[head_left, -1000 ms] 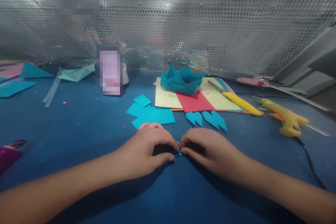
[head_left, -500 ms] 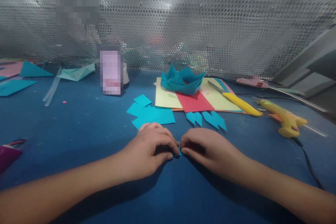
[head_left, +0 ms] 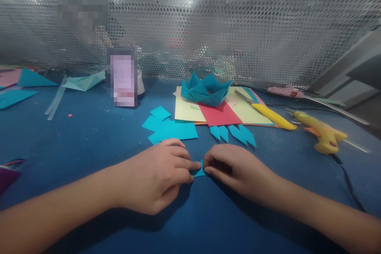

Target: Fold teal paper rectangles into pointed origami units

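My right hand (head_left: 235, 164) pinches a small piece of blue paper (head_left: 200, 172) between thumb and fingers, low over the table. From the other side my left hand (head_left: 166, 172) has its fingers pressed together on the same paper, the index fingertip stretched along its edge. Most of this piece is hidden by the hands. Just beyond my left hand lie several flat blue paper pieces (head_left: 175, 130), overlapping. Past my right hand, pointed blue paper cutouts (head_left: 242, 134) stick out beside a red paper (head_left: 222, 116).
A folded blue paper crown shape (head_left: 205, 91) rests on stacked coloured sheets (head_left: 187, 113). A yellow cutter (head_left: 275, 117) lies with its blade out. To its right are a yellow glue gun (head_left: 323, 131) and its cord. A blurred-out phone-like screen (head_left: 123, 79) stands at the back left.
My left hand has shifted slightly left and flattened, with its index finger now straighter. More of the small blue paper shows between the hands. My right hand has barely moved.
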{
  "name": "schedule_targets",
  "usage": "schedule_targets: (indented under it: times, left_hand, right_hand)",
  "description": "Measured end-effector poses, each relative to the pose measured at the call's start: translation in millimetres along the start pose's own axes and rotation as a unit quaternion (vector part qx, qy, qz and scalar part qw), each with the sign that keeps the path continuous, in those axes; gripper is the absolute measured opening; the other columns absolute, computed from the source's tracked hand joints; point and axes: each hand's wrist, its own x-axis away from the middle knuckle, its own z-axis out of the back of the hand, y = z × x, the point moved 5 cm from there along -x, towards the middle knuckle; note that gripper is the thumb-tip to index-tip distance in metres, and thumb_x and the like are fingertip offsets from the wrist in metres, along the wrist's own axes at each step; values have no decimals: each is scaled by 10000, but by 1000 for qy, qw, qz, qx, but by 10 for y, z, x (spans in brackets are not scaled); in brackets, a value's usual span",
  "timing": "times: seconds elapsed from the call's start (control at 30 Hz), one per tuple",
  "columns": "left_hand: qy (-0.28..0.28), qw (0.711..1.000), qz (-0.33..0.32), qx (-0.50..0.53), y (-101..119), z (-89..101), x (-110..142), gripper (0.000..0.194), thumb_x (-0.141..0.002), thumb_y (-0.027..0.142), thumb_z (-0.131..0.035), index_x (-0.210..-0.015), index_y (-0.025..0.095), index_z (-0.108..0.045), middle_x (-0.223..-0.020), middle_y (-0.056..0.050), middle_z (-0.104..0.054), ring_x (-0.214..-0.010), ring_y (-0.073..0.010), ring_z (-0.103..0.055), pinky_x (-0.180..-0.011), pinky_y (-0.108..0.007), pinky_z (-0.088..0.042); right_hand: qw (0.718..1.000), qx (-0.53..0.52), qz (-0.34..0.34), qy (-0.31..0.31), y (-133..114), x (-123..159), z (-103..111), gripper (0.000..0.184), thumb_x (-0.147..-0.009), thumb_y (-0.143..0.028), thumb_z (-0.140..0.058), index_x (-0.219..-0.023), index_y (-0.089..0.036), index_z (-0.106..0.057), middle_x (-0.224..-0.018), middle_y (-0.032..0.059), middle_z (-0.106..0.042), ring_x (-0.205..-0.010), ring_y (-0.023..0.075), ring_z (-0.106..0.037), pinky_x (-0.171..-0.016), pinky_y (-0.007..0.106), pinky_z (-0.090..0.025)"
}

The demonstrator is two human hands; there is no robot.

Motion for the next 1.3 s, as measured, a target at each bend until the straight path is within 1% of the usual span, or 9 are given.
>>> schedule_targets:
  times: [0.2, 0.3, 0.43, 0.53, 0.63, 1.0, 1.13, 1.23, 1.3]
  left_hand:
    - [-22, 1000, -1, 10, -10, -7, 13, 273, -720, 40, -467, -880, 180, -637, -1165, -57, -669, -985, -237, -613, -1019, -427, -352]
    - [3, 999, -9, 33, -34, -1, 22, 218, -711, 34, -457, -792, 180, -599, -1177, -52, -664, -956, -226, -617, -978, -419, -388]
    - [48, 997, -2, 54, -44, 14, 21, 191, -746, 35, -426, -731, 168, -563, -1069, -61, -698, -900, -211, -608, -864, -381, -443]
    - [39, 998, 31, 33, -29, -28, 7, 193, -847, 86, -432, -879, 159, -608, -1004, -68, -697, -878, -201, -602, -856, -377, -439]
    - [44, 999, 24, -6, 19, -67, -16, 222, -926, 170, -445, -1068, 146, -614, -960, -69, -689, -919, -212, -598, -897, -397, -414]
    - [24, 998, 38, -45, 85, -51, -60, 235, -918, 148, -448, -999, 140, -668, -921, -69, -670, -866, -198, -598, -876, -391, -413]
    - [8, 998, 40, -55, 97, -40, -52, 211, -896, 134, -469, -973, 133, -666, -888, -68, -653, -819, -187, -586, -839, -371, -423]
    - [12, 997, 38, -59, 125, -35, -47, 213, -889, 131, -473, -1000, 136, -654, -910, -68, -622, -853, -190, -572, -886, -388, -400]
    - [23, 996, 44, -70, 144, -35, -43, 212, -893, 137, -462, -981, 141, -654, -909, -71, -593, -844, -195, -552, -855, -387, -407]
  right_hand:
    - [1000, 1, 2, -2, -1, 1, 1, 91, -858, -136, -523, -805, -182, -581, -707, 1, -581, -621, 126, -488, -587, 232, -345]
    - [1000, -2, 2, 2, 4, -3, 7, 89, -849, -130, -529, -794, -181, -578, -704, -1, -581, -625, 126, -488, -586, 231, -342]
    - [1000, -10, 3, 2, -4, -10, 20, 91, -842, -121, -529, -791, -178, -577, -715, 1, -588, -636, 127, -498, -596, 231, -346]
    - [1000, -10, 4, 1, -1, -8, 19, 87, -846, -129, -532, -790, -178, -578, -707, -1, -580, -627, 127, -490, -590, 231, -342]
    - [1000, -11, 6, 2, 11, 0, 10, 81, -850, -136, -536, -800, -181, -581, -714, -2, -580, -634, 128, -492, -593, 231, -342]
    - [999, -42, 7, -6, -3, 9, 40, 111, -827, -74, -526, -819, -172, -579, -750, 7, -594, -673, 129, -521, -620, 232, -387]
    - [998, -67, 17, -2, -13, 16, 56, 170, -820, -29, -514, -877, -171, -588, -859, 30, -588, -761, 134, -537, -687, 238, -428]
    - [997, -75, 31, 9, -35, 31, 78, 226, -840, -38, -512, -1002, -176, -588, -1029, 64, -573, -938, 154, -538, -826, 272, -437]
    - [997, -62, 44, 15, -58, 42, 91, 260, -849, -61, -531, -1078, -178, -570, -1090, 72, -579, -1026, 174, -517, -907, 311, -409]
